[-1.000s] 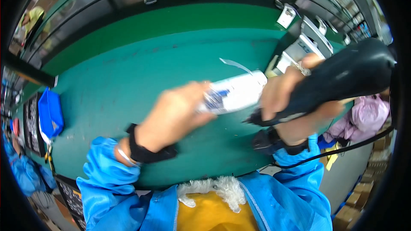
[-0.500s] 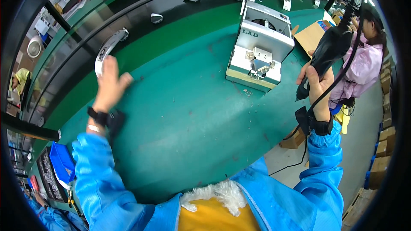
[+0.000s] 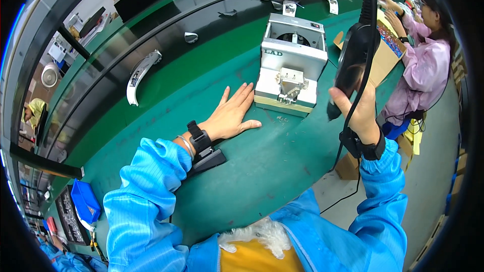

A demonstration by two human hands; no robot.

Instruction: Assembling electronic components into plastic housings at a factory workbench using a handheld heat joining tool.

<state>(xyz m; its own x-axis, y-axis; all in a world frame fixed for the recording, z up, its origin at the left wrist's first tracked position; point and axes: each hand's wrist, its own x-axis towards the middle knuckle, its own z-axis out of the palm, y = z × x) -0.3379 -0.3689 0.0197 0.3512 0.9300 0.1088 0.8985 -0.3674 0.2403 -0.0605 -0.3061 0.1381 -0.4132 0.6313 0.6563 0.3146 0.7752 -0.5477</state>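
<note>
Moved: left hand (image 3: 232, 116) was at the white part (image 3: 143, 75) half a second ago; now off it, down on the bench (image 3: 262, 166). Right hand (image 3: 362, 108) has kept the driver (image 3: 355, 45). View has swung too, so don't trust small shifts of fixed stuff.

Blue bin: (image 3: 85, 201) far left, next to a dark tray (image 3: 70, 216). Well apart from both hands, probably put there to stay out of the way.

White part: curved, lying on the dark green strip (image 3: 201, 53) past the bench, no hand on it. Looks parked there to keep it off the work area. More small parts spaced along the same side, too small to ID.

Left grip: released, nothing in it. Palm down, fingers spread, fingertips just beside the machine (image 3: 287, 85); can't tell if they touch it. Reads as a rest or a brace, my guess.

Machine: silver box, top open, metal fitting toward the person. Sits between the hands, likely so either can get at it. Thin bits (image 3: 282, 119) scattered in front.

Right grip: closed round the driver body, a bit blurred. Tip down, raised over the bench, presumably to keep it ready.

Cord: (image 3: 372, 40) hangs past the right hand, apparently left slack for free movement.

Carton: (image 3: 383, 68) far right, co-worker (image 3: 428, 65) in pink has hands at it.
</note>
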